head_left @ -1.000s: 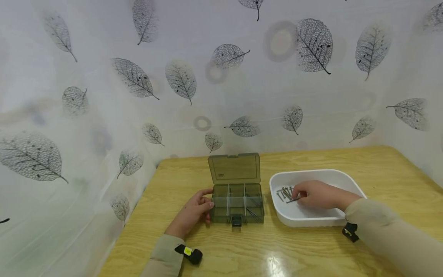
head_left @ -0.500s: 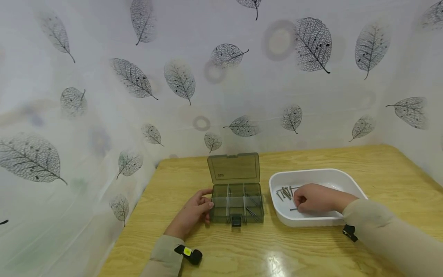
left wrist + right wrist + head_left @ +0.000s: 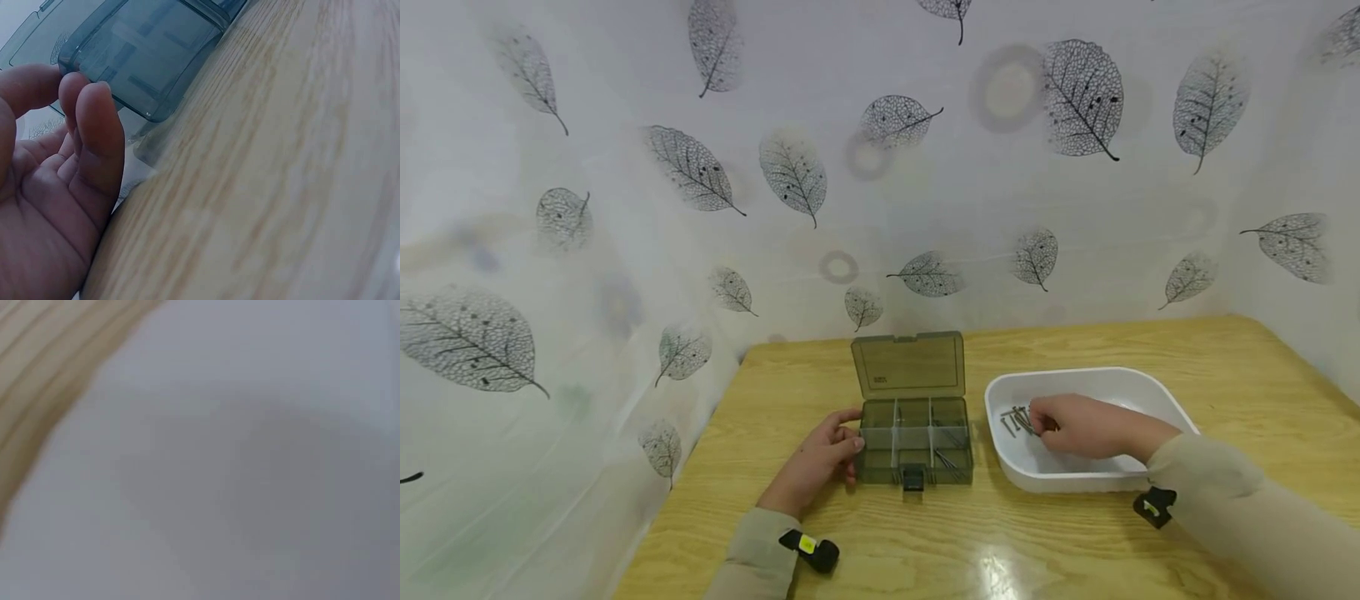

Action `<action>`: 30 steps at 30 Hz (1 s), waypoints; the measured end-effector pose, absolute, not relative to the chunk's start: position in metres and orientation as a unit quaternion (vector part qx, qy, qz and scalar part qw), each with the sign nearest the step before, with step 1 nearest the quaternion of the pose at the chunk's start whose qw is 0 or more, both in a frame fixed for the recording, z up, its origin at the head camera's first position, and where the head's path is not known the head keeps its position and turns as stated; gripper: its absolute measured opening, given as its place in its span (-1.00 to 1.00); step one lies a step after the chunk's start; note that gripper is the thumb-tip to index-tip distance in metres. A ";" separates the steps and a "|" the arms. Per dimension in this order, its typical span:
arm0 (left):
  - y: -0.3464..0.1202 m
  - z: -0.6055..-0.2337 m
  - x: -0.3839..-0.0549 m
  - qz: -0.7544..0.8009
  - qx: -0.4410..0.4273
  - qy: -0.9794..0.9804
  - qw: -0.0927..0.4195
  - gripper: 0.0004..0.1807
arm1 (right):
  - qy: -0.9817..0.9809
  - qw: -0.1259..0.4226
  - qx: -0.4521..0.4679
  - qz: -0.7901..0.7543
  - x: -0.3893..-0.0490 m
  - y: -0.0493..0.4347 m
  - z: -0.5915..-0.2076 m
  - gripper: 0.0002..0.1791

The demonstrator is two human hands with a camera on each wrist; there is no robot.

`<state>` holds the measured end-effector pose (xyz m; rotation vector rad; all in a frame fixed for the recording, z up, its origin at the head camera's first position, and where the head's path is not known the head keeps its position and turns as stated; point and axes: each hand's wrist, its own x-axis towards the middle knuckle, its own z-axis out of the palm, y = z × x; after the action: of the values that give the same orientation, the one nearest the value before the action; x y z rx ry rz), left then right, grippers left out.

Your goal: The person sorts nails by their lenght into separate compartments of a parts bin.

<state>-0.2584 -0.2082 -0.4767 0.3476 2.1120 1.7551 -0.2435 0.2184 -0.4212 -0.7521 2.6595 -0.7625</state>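
Note:
A smoky, see-through compartment box (image 3: 912, 454) stands on the table with its lid (image 3: 910, 367) raised at the back. Several dark, thin screws (image 3: 946, 459) lie in its right compartments. My left hand (image 3: 814, 462) holds the box's left side, with thumb and finger at the wall and corner; the left wrist view shows bent fingers (image 3: 97, 119) against the box. My right hand (image 3: 1078, 427) is inside the white tray (image 3: 1022, 481), fingers curled beside a small pile of screws (image 3: 1017, 419). A dark screw appears pinched there, hidden by the hand.
The wooden table (image 3: 880, 542) carries both containers, box left of tray with a narrow gap between. Behind and beside it hangs a pale leaf-print curtain (image 3: 820, 200). The right wrist view holds only blurred white tray (image 3: 219, 487) and some wood grain.
My right hand drew slightly back from the pile, then moved left and over it again. The dark screw seen by its fingertips is out of sight now. The left hand stays put.

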 end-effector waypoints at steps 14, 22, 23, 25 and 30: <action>-0.206 -0.471 -0.255 0.625 0.119 0.748 0.188 -0.42 | 0.907 0.144 -0.258 -0.300 -0.245 0.181 -0.367 -0.75; -0.208 -0.474 -0.256 0.628 0.120 0.746 0.189 -0.40 | 0.917 0.125 -0.269 -0.268 -0.265 0.149 -0.362 -0.82; -0.208 -0.474 -0.256 0.627 0.122 0.746 0.189 -0.40 | 0.918 0.120 -0.271 -0.263 -0.267 0.146 -0.363 -0.82; -0.208 -0.474 -0.257 0.625 0.125 0.748 0.188 -0.40 | 0.922 0.109 -0.273 -0.252 -0.273 0.139 -0.365 -0.81; -0.208 -0.475 -0.258 0.626 0.127 0.746 0.188 -0.41 | 0.926 0.099 -0.276 -0.238 -0.285 0.125 -0.373 -0.81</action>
<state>-0.2576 -0.2078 -0.4745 0.3560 2.1003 1.7603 -0.2847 0.1251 -0.3728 -0.8161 2.7388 -0.7051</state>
